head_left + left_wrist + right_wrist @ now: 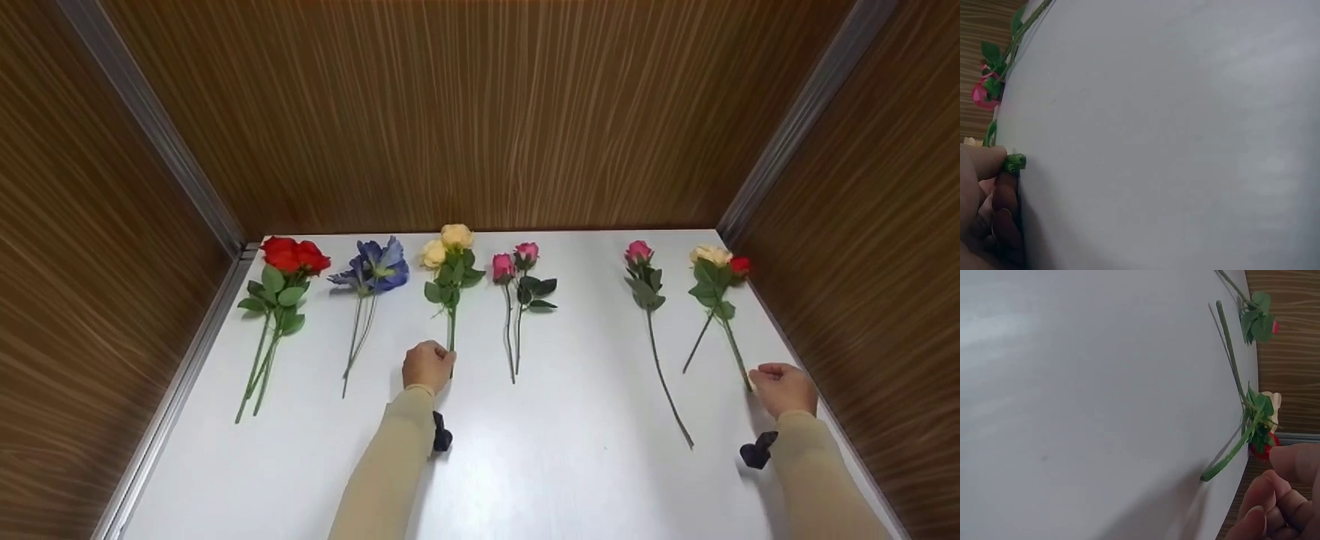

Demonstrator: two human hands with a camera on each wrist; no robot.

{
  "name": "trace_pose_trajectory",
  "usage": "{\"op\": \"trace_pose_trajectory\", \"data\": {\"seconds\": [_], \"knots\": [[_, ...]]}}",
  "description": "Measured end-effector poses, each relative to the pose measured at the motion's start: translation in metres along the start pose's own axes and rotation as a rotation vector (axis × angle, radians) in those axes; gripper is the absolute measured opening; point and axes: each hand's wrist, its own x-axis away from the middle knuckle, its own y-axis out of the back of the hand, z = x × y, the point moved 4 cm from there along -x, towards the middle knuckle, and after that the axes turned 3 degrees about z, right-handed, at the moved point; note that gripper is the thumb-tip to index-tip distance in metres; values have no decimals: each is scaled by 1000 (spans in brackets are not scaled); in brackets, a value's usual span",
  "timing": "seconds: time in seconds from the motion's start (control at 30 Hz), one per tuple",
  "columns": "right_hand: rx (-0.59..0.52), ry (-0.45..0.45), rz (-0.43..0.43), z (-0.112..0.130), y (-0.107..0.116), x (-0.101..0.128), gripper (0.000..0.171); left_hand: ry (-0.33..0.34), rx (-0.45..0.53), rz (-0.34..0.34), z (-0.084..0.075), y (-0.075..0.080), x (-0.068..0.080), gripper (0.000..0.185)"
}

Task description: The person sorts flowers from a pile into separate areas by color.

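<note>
My left grip (pixel 429 365) pinches cream-rose stems (pixel 452 326) low, presumably aligning blooms (pixel 457 237) toward twelve o'clock; my right grip (pixel 785 390), slightly spread, holds nothing.

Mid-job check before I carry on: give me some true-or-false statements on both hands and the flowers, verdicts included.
1. The left hand pinches the green stems of the round, pale-yellow roses. True.
2. In the head view, the blue-purple, broad-petalled flowers lie right of the pale-yellow roses. False: they lie left.
3. The right hand grips the lone pink rose. False: it holds no flower; it is nearest the cream-and-red rose pair.
4. Neither hand touches the large, bright-red roses. True.
</note>
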Motion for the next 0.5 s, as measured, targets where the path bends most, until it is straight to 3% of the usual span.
{"op": "trace_pose_trajectory", "data": {"seconds": [0.27,0.5], "knots": [[5,-74,45,-4,6,-2,59,-4,-4,-15,1,1,0,16],[69,-60,94,0,-1,-8,61,-42,-40,-51,1,1,2,18]]}}
